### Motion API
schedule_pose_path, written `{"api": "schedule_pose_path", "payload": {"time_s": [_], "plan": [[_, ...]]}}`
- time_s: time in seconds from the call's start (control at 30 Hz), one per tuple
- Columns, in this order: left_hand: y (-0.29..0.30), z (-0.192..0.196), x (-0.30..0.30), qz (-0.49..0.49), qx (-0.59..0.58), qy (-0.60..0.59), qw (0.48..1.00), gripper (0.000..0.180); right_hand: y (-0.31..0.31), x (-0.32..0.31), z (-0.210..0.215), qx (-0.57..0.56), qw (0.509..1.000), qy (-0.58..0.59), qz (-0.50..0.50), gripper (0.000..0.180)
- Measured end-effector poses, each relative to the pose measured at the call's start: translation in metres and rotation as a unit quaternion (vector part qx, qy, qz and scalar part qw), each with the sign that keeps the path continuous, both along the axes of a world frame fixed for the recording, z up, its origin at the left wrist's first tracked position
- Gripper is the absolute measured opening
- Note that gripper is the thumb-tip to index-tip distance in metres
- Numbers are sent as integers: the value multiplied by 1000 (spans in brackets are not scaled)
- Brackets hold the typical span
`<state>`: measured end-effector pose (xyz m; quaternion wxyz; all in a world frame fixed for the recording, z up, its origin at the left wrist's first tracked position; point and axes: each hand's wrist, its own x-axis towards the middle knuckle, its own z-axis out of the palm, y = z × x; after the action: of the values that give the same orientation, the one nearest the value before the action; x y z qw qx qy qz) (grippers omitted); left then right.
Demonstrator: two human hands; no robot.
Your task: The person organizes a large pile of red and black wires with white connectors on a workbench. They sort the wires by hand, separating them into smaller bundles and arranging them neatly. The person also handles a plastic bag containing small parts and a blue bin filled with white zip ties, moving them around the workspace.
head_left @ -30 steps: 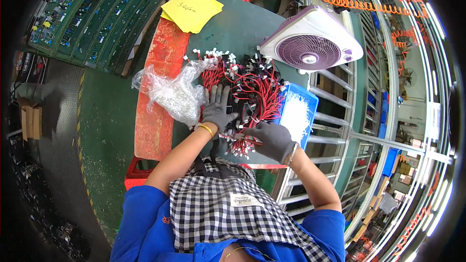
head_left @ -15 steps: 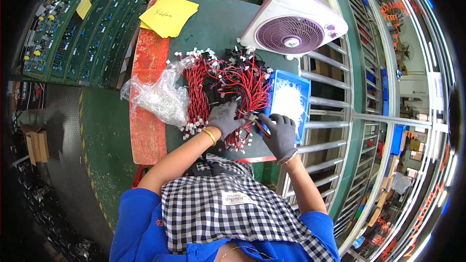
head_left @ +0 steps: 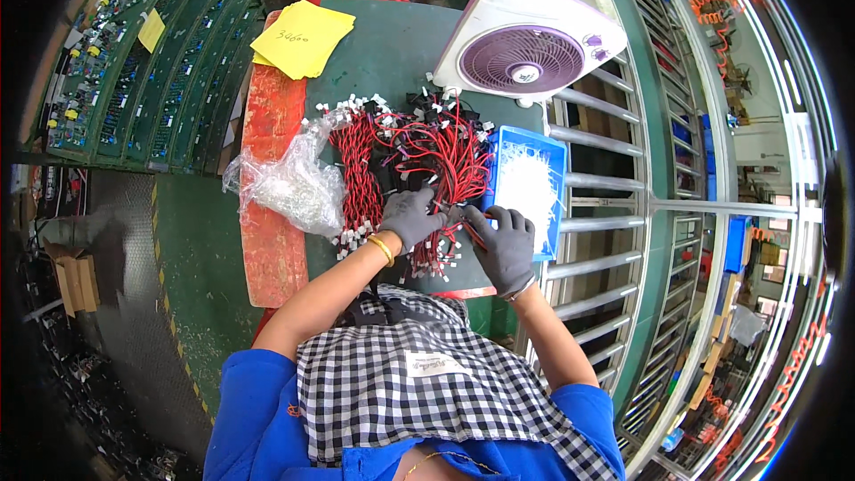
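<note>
Bright even overhead light, soft shadows, sharp centre; heavy fisheye bending and black vignette at rim.

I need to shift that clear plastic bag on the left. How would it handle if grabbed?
The clear plastic bag looks crumpled and thin, so probably floppy and light. Its glossy film may slip, and the small white pieces inside would likely shift.

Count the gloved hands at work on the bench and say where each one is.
2. The left hand rests on the red wire bundles; the right hand lies beside the blue tray, touching the wires.
</note>
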<state>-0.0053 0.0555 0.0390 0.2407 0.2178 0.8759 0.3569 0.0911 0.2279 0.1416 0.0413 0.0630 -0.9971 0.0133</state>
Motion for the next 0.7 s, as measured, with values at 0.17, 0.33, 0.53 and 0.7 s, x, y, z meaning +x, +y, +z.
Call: {"api": "schedule_pose_path", "payload": {"time_s": [0.17, 0.33, 0.53, 0.7], "plan": [[-1, 13, -1, 12, 8, -10, 1000, 47, 0, 3, 2, 10, 1000, -13, -9, 50], [-2, 14, 1, 24, 21, 7, 999, 48, 2, 8, 0, -15, 997, -74, -33, 55], [0, 15, 0, -1, -7, -1, 1000, 53, 4, 22, -14, -146, 981, -96, -80, 51], [-1, 8, 4, -2, 10, 33, 999, 56, 0, 32, -17, -313, 924, -149, -165, 49]]}}
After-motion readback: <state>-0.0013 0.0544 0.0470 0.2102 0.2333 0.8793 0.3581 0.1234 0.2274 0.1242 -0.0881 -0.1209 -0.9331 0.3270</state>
